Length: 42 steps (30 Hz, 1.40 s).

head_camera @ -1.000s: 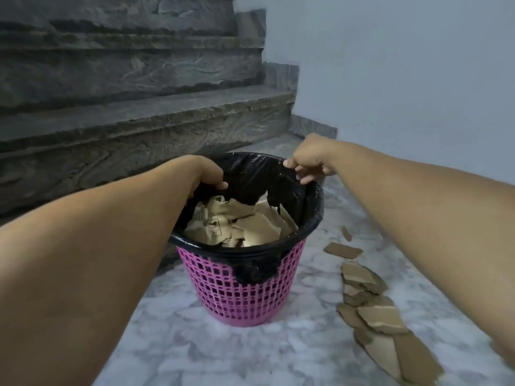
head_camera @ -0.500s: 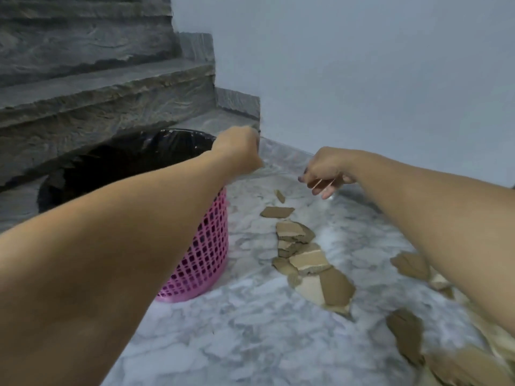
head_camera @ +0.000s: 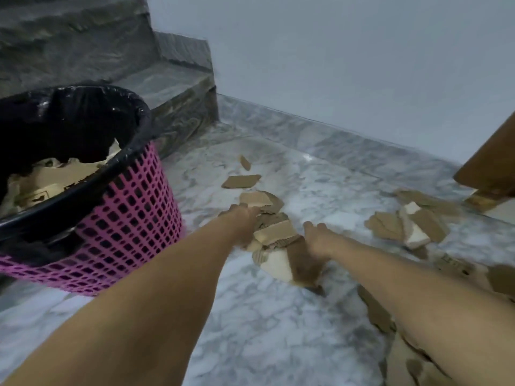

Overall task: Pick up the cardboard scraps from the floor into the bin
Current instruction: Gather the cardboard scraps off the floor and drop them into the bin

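2 bare hands reach down to 1 heap of cardboard scraps [head_camera: 278, 240] on the marble floor [head_camera: 278, 330], just right of the bin [head_camera: 133, 218]. Left hand [head_camera: 242, 221] is at the heap's left edge, fingers pressed in among the upper pieces; they are hidden under cardboard, so how far it is closed and whether it has hold of a piece cannot be told. Right hand [head_camera: 317, 240] is at the heap's right side, knuckles up, fingers curled down over the brown and white pieces; contact seems likely, a firm hold cannot be told.

Bin: pink lattice plastic, black liner [head_camera: 83, 112] folded over the rim, partly filled with torn cardboard [head_camera: 55, 176]. It appears tilted in this wide view, at the left, near the foot of dark stone stairs [head_camera: 172, 87].

More scraps on the floor: 2 small pieces [head_camera: 242, 181] beyond the heap toward the wall [head_camera: 334, 65]; a second cluster [head_camera: 407, 224] well to the right, brown with white faces; further pieces [head_camera: 376, 310] beside and beneath the right forearm, running to the lower right corner. A brown wooden object [head_camera: 490, 168] enters at the right edge, its identity unclear.
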Tool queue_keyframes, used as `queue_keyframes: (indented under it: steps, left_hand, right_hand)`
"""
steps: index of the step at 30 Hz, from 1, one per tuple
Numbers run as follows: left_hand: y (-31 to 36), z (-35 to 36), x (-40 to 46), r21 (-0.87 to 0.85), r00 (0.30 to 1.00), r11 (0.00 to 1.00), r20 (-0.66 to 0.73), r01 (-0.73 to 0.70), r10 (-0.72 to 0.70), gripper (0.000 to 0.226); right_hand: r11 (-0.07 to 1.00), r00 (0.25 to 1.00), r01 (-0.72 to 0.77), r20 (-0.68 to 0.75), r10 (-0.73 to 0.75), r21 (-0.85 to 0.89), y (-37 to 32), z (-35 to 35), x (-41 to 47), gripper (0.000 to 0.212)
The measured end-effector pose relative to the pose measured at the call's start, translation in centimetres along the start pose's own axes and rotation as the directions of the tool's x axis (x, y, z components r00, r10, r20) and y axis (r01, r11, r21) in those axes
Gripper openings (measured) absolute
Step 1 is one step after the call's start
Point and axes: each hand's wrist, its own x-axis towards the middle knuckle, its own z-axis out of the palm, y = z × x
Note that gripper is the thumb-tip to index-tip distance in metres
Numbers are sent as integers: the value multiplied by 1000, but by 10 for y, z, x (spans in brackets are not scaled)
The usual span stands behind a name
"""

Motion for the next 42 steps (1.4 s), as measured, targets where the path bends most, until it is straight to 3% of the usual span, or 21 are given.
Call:
queue_keyframes:
  steps: [4,9,11,14,16,19,23,25,31,33,36,40,42]
  left_hand:
    - [-10,21,26,89,1000,996,11,-4,3,112]
    - [-16,17,59,106,998,992,29,-63,61,121]
    - [-17,11,67,116,991,985,48,-126,121,124]
    - [-23,15,86,156,981,969,79,-190,180,130]
    - [-25,18,97,141,972,963,70,-230,222,135]
    - [-26,15,106,93,966,962,30,-259,257,119]
    - [-26,10,108,59,977,976,-17,-210,212,96]
    - [-28,11,108,55,980,979,-24,-196,197,84]
    - [-32,19,99,-95,995,991,-16,-96,94,59]
    - [-33,22,97,-115,996,990,-20,-87,85,48]
    - [-32,24,94,-129,996,988,-20,-88,86,44]
    - [-31,24,87,-132,997,988,-7,-83,83,61]
    - [-30,28,83,-86,995,992,-53,-90,86,64]
  right_hand:
    - [960,973,229,-2,-233,-158,6,14,35,118]
    - [873,918,391,51,-394,-290,4,11,64,151]
    - [842,903,410,24,-429,-352,2,9,70,145]
    - [829,890,417,-18,-456,-372,-2,4,73,106]
    - [843,891,425,-10,-453,-329,-4,3,74,94]
    - [864,888,437,-32,-459,-249,-2,3,73,76]
    - [876,870,435,-153,-468,-207,-2,-4,72,32]
    - [894,879,406,-188,-438,-189,-1,-8,73,22]
    - [935,937,348,-59,-344,71,-2,-21,79,34]
    - [937,944,321,37,-329,136,-6,-20,79,51]
    - [945,941,327,82,-328,27,-9,-7,74,79]
    - [932,937,340,-37,-347,-128,-12,5,67,88]
    - [930,935,343,-45,-351,-130,-12,5,65,81]
